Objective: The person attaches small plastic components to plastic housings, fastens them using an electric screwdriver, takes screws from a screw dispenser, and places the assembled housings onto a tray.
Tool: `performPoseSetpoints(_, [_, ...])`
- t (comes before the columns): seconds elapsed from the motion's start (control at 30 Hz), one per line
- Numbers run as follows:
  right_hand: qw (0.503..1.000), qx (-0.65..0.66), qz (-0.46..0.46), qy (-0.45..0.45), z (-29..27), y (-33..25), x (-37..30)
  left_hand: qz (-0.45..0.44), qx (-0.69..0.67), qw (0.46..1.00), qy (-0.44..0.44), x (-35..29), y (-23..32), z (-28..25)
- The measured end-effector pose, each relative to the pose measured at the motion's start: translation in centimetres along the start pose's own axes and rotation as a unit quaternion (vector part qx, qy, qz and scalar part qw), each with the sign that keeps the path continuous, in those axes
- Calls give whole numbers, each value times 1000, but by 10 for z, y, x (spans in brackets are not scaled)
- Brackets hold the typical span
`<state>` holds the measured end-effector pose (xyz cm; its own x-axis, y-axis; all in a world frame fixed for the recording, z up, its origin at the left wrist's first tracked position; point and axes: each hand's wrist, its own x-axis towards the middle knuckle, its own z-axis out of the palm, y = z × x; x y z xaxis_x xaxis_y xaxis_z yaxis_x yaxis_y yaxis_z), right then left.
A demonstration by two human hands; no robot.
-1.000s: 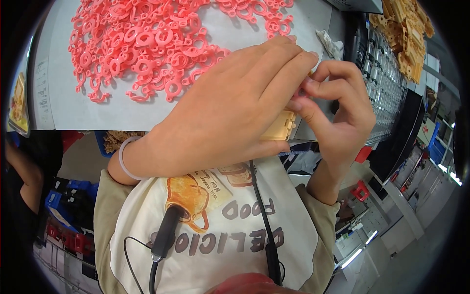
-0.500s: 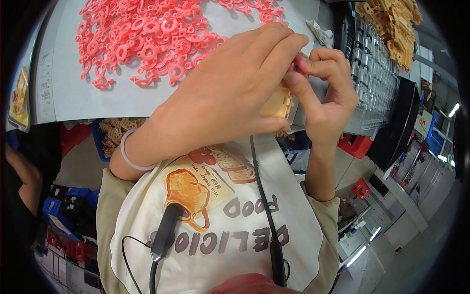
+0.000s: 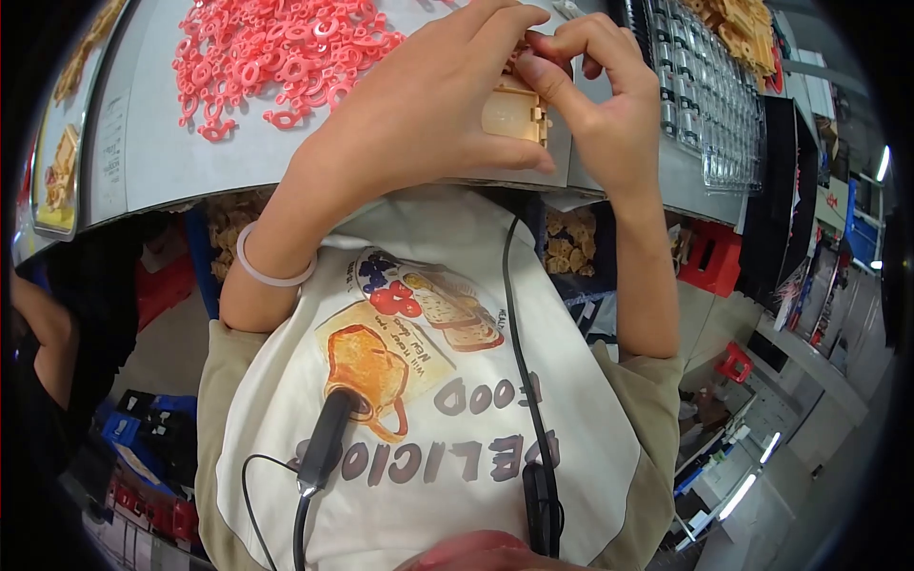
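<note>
The left hand (image 3: 424, 100) has its grip around a yellow plastic part (image 3: 512, 116), over the near side of the surface (image 3: 219, 167); the right hand (image 3: 609, 105) bends at its far end; I cannot tell what that grip pinches; pink ring pieces (image 3: 271, 57) lie far left.

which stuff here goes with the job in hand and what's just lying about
In hand or likely part of it:
yellow plastic part, held in the left hand, right hand at its far side
pink ring pieces, heaped nearby

Seemingly just about:
clear tray at right
red plastic object below
</note>
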<state>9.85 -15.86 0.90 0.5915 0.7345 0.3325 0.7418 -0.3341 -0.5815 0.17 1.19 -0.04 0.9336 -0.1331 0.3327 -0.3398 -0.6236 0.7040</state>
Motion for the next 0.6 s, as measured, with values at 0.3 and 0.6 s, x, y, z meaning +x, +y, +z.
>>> performPoseSetpoints(0.3, [996, 36, -22, 80, 11, 2, -6, -26, -16, 998, 57, -6, -9, 20])
performPoseSetpoints(0.6, [997, 53, 50, -3, -3, -8, 1, -44, -56, 996, 45, -4, -1, 14])
